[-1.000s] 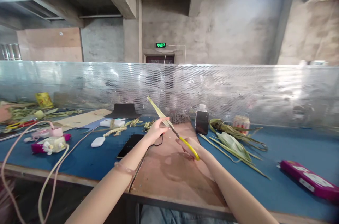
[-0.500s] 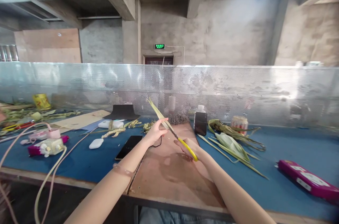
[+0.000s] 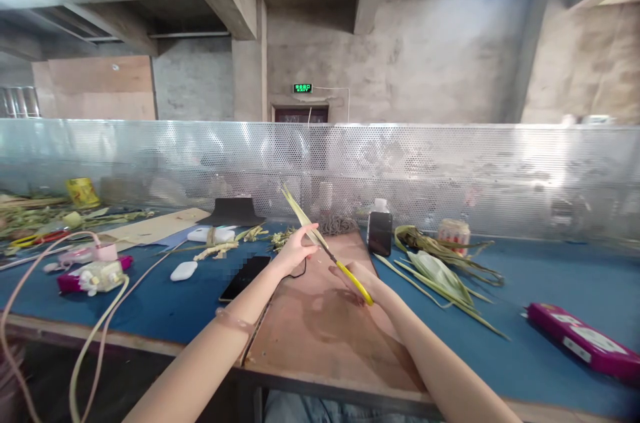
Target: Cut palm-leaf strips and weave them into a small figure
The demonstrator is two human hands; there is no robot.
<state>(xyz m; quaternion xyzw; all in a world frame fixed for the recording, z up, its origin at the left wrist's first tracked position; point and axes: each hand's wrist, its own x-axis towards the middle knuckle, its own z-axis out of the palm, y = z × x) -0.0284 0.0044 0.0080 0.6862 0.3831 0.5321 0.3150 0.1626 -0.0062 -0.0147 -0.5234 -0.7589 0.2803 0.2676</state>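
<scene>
The left hand [image 3: 295, 253] pinches a long leaf strip [image 3: 300, 213] between thumb and fingers, closed tight on its lower end; the strip slants up and away to the left, above the brown board [image 3: 320, 323]. The right hand [image 3: 357, 275] is curled shut through the yellow handles of the scissors [image 3: 345, 268], whose blades point up-left and meet the strip just beside the left fingertips; how far the blades gape is too small to tell. Both hands hover over the far half of the board.

Around the board, on the blue table [image 3: 525, 270]: a phone [image 3: 246, 276] lies just left of the board, with a white case [image 3: 183, 270] further left and leaf scraps [image 3: 220, 243] beyond that. At the board's far edge sits a grey tangle of cord [image 3: 337, 223]. Just right of the board's far corner stands a dark bottle [image 3: 380, 228], and right of it a heap of green leaves [image 3: 440, 263] with a small jar [image 3: 455, 231] behind. Well right of the board lies a magenta box [image 3: 583, 340]. Pink cable [image 3: 90, 336] loops off the table far to the board's left. A perforated metal screen [image 3: 450, 170] runs behind everything.
</scene>
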